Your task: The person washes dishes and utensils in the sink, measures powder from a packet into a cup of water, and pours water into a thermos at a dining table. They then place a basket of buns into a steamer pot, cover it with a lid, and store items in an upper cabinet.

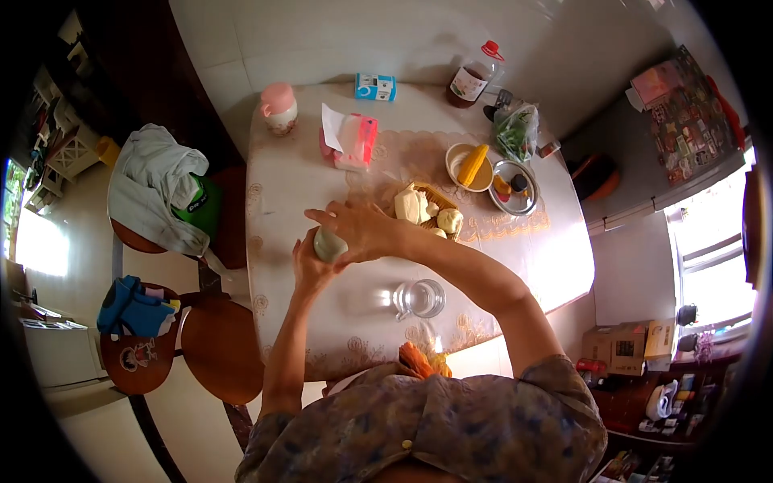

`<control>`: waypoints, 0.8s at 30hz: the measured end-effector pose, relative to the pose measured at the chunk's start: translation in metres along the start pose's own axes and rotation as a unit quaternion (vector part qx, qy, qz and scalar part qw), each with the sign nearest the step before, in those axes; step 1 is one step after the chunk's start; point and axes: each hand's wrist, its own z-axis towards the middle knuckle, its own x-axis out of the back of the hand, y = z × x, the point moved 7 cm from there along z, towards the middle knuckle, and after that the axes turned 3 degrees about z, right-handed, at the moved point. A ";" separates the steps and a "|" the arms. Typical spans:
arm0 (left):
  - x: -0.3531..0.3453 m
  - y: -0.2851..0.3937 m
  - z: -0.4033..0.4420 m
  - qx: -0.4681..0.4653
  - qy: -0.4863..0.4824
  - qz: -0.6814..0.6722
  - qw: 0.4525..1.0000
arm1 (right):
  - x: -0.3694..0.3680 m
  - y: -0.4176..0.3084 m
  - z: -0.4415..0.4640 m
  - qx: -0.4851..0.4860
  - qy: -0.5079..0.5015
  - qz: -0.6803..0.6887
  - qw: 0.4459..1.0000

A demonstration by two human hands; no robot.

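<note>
My left hand point(312, 266) is wrapped round a pale greenish, rounded, cup-like thing point(328, 244) above the left half of the table. My right hand point(358, 231) reaches across from the right and grips the same thing, its fingers over the far side. The fingers hide much of it, so its exact kind does not show. Just right of my right hand, a woven basket point(441, 198) holds several pale buns or dough-like pieces point(412, 205). Nearer to me stands a clear glass mug point(420, 299) with its handle to the left.
At the back are a pink-lidded flask point(279, 109), a tissue pack point(350, 141), a blue-and-white pack point(375, 87) and a red-capped bottle point(469, 80). To the right are corn point(473, 166) in a bowl, a metal plate point(515, 208) and bagged greens point(516, 131). Chairs point(217, 346) stand left.
</note>
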 end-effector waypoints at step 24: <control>0.061 -0.008 -0.035 -0.078 0.044 -0.066 0.994 | -0.137 0.098 -0.076 -0.228 0.151 0.230 0.934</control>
